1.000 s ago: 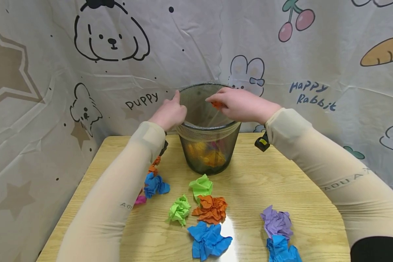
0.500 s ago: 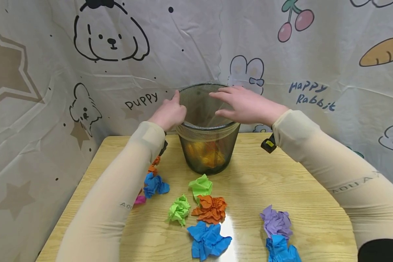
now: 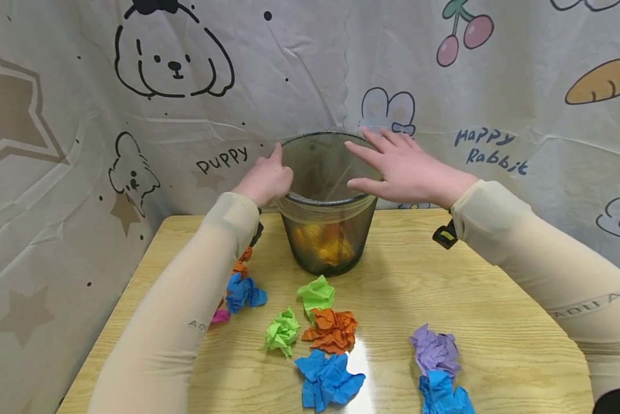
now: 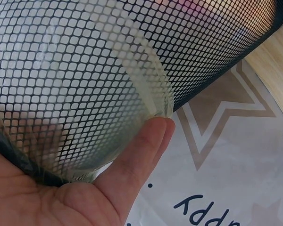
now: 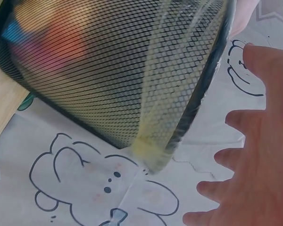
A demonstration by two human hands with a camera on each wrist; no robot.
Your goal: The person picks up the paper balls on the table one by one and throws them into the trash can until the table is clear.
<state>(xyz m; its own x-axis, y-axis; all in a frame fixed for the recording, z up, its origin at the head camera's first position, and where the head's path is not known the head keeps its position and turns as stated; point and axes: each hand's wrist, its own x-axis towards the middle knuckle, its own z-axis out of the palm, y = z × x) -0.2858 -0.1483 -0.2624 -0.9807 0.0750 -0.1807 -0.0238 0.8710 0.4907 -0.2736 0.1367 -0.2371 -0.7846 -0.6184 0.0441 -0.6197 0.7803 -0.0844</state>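
A black wire-mesh wastebasket (image 3: 326, 238) stands at the back of the table, lined with a thin clear bag folded over its rim. Orange, yellow and other crumpled paper shows through its mesh. My left hand (image 3: 265, 179) holds the basket's left rim, some fingers lying along the outside over the bag's folded edge (image 4: 165, 89). Above the right side of the rim is my right hand (image 3: 400, 167), fingers spread and holding nothing. The right wrist view shows that hand (image 5: 269, 132) apart from the basket (image 5: 108, 61).
In front of the basket lie green (image 3: 316, 293), orange (image 3: 332, 330) and blue (image 3: 327, 379) crumpled papers. Purple (image 3: 435, 351) and blue (image 3: 444, 394) ones lie at the right. More, including a blue ball (image 3: 243, 291), lie beside the left forearm. A printed curtain (image 3: 299, 69) hangs behind.
My right hand has let go of an orange crumpled paper over the basket, spread its fingers and moved right. Orange paper now shows higher inside the basket. The left hand keeps its place.
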